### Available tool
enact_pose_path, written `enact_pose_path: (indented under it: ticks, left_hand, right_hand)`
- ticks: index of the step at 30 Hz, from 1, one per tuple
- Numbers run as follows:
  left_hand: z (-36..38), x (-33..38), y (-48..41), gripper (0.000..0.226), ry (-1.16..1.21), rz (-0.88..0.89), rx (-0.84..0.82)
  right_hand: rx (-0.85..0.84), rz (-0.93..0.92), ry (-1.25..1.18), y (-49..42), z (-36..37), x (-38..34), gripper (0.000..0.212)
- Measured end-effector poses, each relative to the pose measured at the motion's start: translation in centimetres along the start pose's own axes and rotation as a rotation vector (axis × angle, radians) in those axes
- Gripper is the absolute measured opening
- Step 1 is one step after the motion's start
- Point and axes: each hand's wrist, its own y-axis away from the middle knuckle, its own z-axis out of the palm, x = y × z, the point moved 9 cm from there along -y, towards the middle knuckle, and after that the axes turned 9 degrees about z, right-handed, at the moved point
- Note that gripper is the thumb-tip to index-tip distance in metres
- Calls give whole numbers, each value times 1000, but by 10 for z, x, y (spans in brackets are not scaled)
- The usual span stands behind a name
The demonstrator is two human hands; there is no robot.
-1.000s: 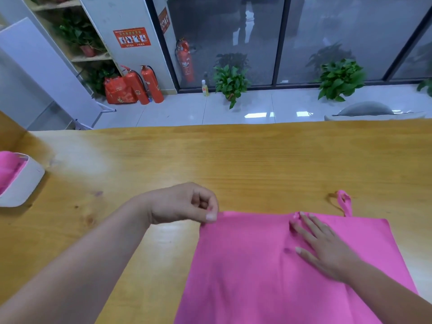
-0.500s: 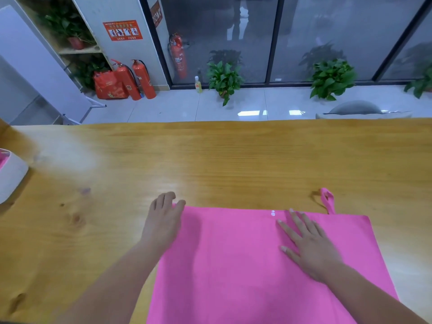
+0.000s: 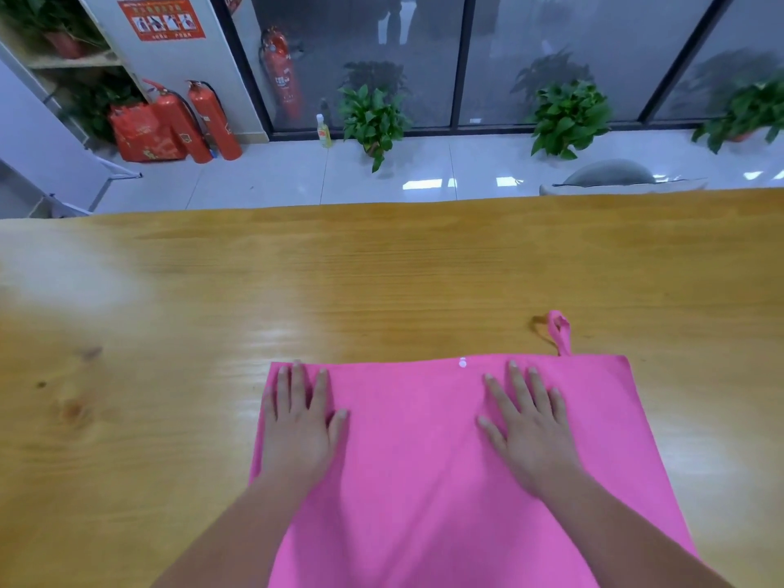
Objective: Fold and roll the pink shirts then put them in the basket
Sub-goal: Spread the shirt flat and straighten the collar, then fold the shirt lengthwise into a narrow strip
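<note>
The pink shirt [image 3: 415, 460] lies flat on the wooden table [image 3: 382, 269], on the half nearest me and a little right of the middle. Its straight far edge runs left to right, parallel to the table's far edge and well short of it. From that edge the cloth runs back toward me, widens, and leaves the bottom of the view, so I cannot tell its full length. 1 thin pink loop [image 3: 559, 333] sticks out from the far edge near its right corner, pointing away from me. 1 small white button [image 3: 462, 363] sits on that same edge near its middle.

Both my palms are down on the cloth. My left hand [image 3: 297, 430] covers the shirt's far left corner, fingers straight and close together, thumb slightly out, fingertips almost at the far edge. My right hand [image 3: 530, 435] rests right of the middle, fingers straight and fanned a little apart, tips just short of the far edge and just beside the button. Neither hand pinches any cloth.
</note>
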Motion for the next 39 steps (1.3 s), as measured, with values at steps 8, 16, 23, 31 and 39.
enact_pose_path:
  ticks: [8,16,23,31,39]
  left_hand:
    - [12,99,32,74,43,182,-17]
    - [8,16,-6,88,6,32,-66]
    - [-18,24,-109,93,-71,-10,-228]
    - [0,156,-21,76,66,254,-57]
    - [0,16,13,88,26,0,-43]
  right_hand:
    - [39,-164,-59,47,12,-24,72]
    - [-13,161,-60,-7,-4,93,80]
    - [-145,232,-64,-101,-31,82,81]
    - [7,-186,-119,3,-4,-57,72]
    - [24,205,-78,7,-5,92,77]
